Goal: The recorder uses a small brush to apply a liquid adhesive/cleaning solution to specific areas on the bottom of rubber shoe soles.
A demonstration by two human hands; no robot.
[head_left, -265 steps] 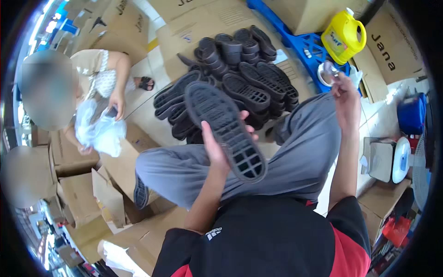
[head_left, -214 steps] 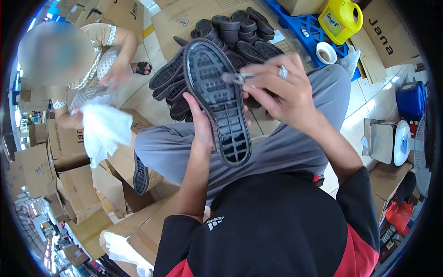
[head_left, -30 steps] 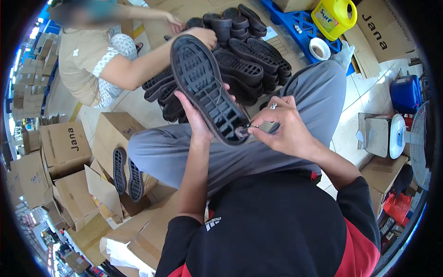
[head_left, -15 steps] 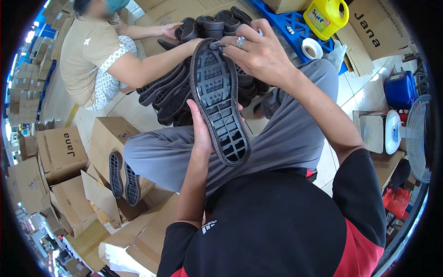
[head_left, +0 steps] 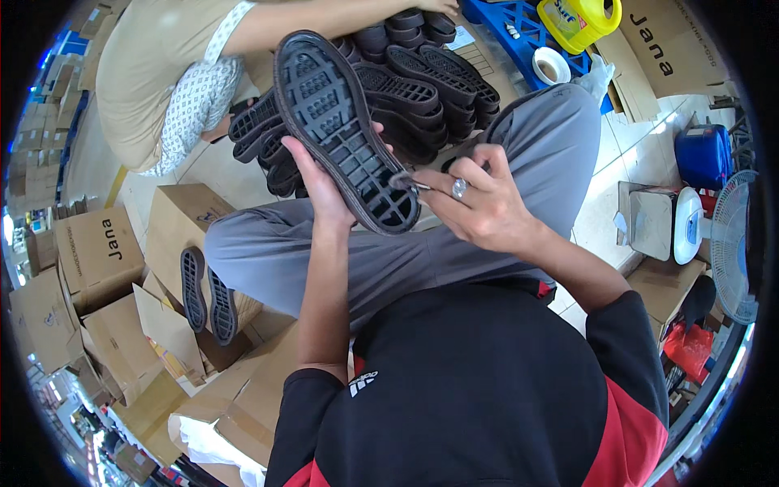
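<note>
A dark brown shoe sole (head_left: 329, 114) is held tilted over my lap, its hollow gridded side facing up. My left hand (head_left: 327, 193) supports it from below, with the thumb along one edge and fingertips showing at the other. Between the fingers of my right hand (head_left: 485, 203) is a small brush (head_left: 402, 180) with a grey tip. That tip touches the rim of the sole near its lower right end. A ring sits on one right finger. Beyond the sole lies a pile of similar soles (head_left: 442, 81), partly hidden behind it.
A person in a tan shirt (head_left: 154, 73) crouches at the far left, one arm reaching over the pile. Two soles (head_left: 221, 308) lean on a carton (head_left: 182, 215) at left. A white bowl (head_left: 551, 66) and yellow jug (head_left: 578, 24) stand on a blue pallet (head_left: 495, 20).
My right hand has moved the brush from the sole's far end to its near right edge. The sole has shifted up and left and tilted. The other person has leaned forward over the pile.
</note>
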